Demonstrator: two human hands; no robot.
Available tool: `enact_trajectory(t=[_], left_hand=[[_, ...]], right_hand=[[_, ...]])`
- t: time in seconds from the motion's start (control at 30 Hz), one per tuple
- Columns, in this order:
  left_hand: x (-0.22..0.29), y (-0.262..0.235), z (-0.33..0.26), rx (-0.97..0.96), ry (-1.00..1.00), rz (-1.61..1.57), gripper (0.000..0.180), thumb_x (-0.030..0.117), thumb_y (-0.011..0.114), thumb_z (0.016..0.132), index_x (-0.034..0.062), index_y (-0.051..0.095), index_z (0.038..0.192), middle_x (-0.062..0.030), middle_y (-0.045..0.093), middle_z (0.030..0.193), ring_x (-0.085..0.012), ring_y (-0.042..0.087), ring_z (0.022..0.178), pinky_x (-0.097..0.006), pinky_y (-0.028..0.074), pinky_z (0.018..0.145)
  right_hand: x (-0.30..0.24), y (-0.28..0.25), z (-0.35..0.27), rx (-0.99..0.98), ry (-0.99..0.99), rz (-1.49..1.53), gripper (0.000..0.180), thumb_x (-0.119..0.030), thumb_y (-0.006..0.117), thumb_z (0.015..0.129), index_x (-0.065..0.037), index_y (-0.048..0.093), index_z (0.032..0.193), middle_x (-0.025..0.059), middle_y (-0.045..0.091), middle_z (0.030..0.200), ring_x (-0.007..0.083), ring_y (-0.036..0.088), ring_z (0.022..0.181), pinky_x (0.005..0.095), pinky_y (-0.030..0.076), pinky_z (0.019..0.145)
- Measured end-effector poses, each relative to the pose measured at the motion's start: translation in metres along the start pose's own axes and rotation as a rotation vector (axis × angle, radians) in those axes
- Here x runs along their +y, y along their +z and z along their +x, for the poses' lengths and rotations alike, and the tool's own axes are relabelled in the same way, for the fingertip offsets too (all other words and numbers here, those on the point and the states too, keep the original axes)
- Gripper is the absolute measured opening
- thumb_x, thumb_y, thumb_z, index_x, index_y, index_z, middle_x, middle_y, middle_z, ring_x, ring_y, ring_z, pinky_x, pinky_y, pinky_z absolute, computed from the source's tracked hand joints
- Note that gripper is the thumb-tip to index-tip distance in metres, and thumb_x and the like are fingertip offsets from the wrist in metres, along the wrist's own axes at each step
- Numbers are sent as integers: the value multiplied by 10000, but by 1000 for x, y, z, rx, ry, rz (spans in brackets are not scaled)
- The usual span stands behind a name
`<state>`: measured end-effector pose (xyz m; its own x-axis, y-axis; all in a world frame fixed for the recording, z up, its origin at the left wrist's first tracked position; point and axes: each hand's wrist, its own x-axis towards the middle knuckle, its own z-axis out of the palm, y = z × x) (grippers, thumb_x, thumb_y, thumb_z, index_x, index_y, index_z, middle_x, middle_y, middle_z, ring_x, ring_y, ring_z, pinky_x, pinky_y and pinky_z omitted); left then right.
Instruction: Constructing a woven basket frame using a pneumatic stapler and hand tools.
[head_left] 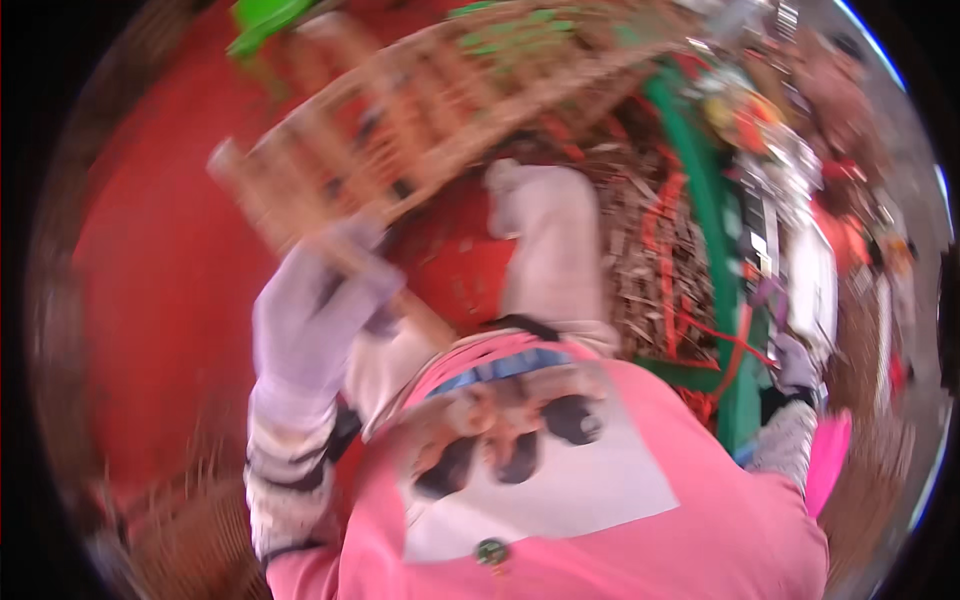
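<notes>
My left hand (315, 315), in a pale lilac glove, is closed around a tan wooden-looking stick (425, 318) at the near left corner of a slatted tan frame (255, 195). Blur hides whether the stick belongs to the frame. The frame lies slanted in front of me, from the left up to the far right. Low on the right, my right hand (797, 365), also gloved, is beside a green frame edge (742, 410) and a long white item (812, 285). Its fingers are smeared by motion.
A red surface (170, 330) spreads on the left, with a bright green object (265, 22) at its far end. Brown scraps (625, 265) and red strips (660, 230) lie inside the green edge. Mixed clutter fills the right side; a pink flat piece (828, 462) is near my right forearm.
</notes>
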<state>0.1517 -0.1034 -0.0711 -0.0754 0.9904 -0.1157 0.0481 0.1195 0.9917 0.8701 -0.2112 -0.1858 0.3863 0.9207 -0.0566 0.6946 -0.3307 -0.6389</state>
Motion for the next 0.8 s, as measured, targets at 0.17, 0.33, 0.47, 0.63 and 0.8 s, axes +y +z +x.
enact_trajectory(t=[0.17, 0.33, 0.47, 0.63, 0.8], left_hand=[[-24, 6, -15, 16, 3, 0, 306, 67, 587, 780, -50, 494, 1047, -99, 587, 787, -100, 534, 519, -201, 452, 438], [-37, 11, -11, 30, -13, 69, 283, 116, 560, 822, -28, 487, 1055, -57, 545, 733, -84, 513, 513, -191, 441, 428], [-32, 7, -15, 45, -6, 24, 293, 93, 584, 803, -38, 481, 1043, -68, 544, 710, -104, 527, 508, -203, 456, 433], [-17, 9, -11, -8, -18, 6, 242, 89, 545, 822, -48, 501, 1017, -92, 575, 742, -123, 565, 545, -223, 481, 474], [6, 20, 3, 76, 10, -283, 261, 134, 566, 830, -40, 518, 1018, -119, 610, 798, -147, 602, 600, -238, 513, 523]], right_hand=[[-65, 14, 0, -574, -108, -1276, 265, -256, 508, 766, -114, 646, 942, 125, 630, 866, 297, 587, 846, 368, 454, 741], [-160, 31, 37, 158, 562, -523, 651, -531, 610, 669, -18, 574, 1068, 181, 605, 1006, 293, 574, 963, 342, 426, 828], [-144, 56, 77, 61, 247, -495, 870, -414, 758, 548, 103, 388, 1142, 240, 513, 1114, 310, 539, 988, 333, 424, 810], [-142, 62, 82, 26, -6, -488, 288, -228, 655, 616, -29, 522, 776, 116, 547, 645, 269, 567, 574, 390, 445, 538], [-148, 47, 96, 222, -100, -310, 592, -159, 640, 625, -37, 431, 1165, 146, 566, 888, 223, 586, 633, 333, 480, 519]])
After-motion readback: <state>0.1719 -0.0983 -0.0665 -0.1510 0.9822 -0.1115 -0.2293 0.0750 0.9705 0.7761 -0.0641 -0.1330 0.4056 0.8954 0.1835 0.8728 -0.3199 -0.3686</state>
